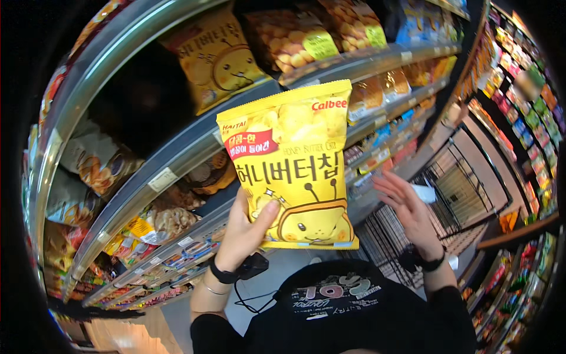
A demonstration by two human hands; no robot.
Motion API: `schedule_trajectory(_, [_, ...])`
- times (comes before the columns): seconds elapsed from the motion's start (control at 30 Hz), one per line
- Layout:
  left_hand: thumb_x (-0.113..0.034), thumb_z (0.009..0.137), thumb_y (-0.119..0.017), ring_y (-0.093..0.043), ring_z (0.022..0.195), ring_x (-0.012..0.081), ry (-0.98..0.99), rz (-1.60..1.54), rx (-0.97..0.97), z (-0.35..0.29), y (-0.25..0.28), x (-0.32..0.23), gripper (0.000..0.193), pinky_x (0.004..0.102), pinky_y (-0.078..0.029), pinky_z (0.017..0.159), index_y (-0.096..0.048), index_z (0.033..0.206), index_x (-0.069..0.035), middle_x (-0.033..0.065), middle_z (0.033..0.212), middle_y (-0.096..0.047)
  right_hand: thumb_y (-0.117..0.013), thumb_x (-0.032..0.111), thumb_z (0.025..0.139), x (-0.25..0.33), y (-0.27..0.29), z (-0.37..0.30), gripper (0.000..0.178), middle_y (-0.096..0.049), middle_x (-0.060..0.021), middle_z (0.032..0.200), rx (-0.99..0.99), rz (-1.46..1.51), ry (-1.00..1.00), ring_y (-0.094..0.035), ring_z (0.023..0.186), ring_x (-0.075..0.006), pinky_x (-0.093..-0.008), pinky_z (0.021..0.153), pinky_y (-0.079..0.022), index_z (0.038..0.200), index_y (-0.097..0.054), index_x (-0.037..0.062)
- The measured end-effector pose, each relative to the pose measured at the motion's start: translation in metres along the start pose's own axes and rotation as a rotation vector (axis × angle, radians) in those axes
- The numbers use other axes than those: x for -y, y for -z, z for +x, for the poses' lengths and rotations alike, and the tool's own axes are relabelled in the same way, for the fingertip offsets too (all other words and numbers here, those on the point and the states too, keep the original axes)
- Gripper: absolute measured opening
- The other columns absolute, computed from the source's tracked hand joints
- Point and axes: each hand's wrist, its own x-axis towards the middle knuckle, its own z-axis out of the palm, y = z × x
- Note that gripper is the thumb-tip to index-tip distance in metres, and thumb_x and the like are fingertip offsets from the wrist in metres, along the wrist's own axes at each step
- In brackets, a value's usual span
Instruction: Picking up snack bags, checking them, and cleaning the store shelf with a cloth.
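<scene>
My left hand (244,230) grips the lower left corner of a yellow snack bag (295,159) and holds it upright in front of the store shelves. The bag has a red label and a cartoon bee face near the bottom. My right hand (407,209) hovers to the right of the bag with its fingers spread, apart from it and holding nothing. Both wrists wear black bands.
Grey shelves (177,156) packed with snack bags curve from the upper left to the right. A wire shopping cart (448,194) stands below my right hand. More stocked shelves (525,88) line the far right side of the aisle.
</scene>
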Motion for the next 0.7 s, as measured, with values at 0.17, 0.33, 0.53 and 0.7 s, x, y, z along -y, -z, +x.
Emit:
schedule_trajectory(0.17, [-0.012, 0.084, -0.065, -0.053, 0.106, 0.018, -0.143, 0.113, 0.064, 0.003, -0.034, 0.031, 0.054, 0.0315, -0.043, 0.09, -0.036, 0.127, 0.003, 0.0131, 0.117, -0.053, -0.054, 0.003, 0.087, -0.013, -0.062, 0.026, 0.065, -0.042, -0.0136, 0.135, -0.014, 0.169, -0.084, -0.043, 0.123, -0.0198, -0.0351, 0.102, -0.035, 0.141, -0.019, 0.0025])
schedule_trajectory(0.33, [-0.012, 0.076, -0.073, -0.046, 0.116, 0.0191, -0.12, 0.016, 0.304, 0.004, -0.034, 0.04, 0.076, 0.032, -0.038, 0.097, -0.026, 0.134, 0.002, 0.014, 0.125, -0.047, -0.059, 0.005, 0.088, -0.025, -0.062, 0.017, 0.051, -0.053, -0.0081, 0.122, -0.137, 0.203, -0.203, -0.052, 0.11, -0.013, -0.0284, 0.091, -0.045, 0.132, -0.033, 0.0009])
schedule_trajectory(0.53, [-0.008, 0.075, -0.074, -0.045, 0.118, 0.0182, -0.031, 0.005, 0.419, 0.009, -0.051, 0.044, 0.077, 0.0318, -0.039, 0.097, -0.025, 0.134, 0.002, 0.0133, 0.126, -0.046, -0.06, 0.008, 0.088, -0.025, -0.048, -0.006, 0.047, -0.056, -0.0088, 0.119, -0.231, 0.165, -0.16, -0.055, 0.106, -0.0142, -0.0289, 0.089, -0.047, 0.128, -0.038, 0.0])
schedule_trajectory(0.7, [-0.005, 0.079, -0.069, -0.051, 0.11, 0.017, 0.008, -0.021, 0.435, 0.021, -0.082, 0.052, 0.064, 0.0309, -0.042, 0.093, -0.031, 0.13, 0.003, 0.0116, 0.119, -0.052, -0.061, 0.009, 0.088, -0.025, -0.033, -0.028, 0.049, -0.056, -0.0091, 0.119, -0.32, 0.159, -0.157, -0.055, 0.107, -0.0148, -0.0291, 0.089, -0.047, 0.129, -0.037, -0.0006])
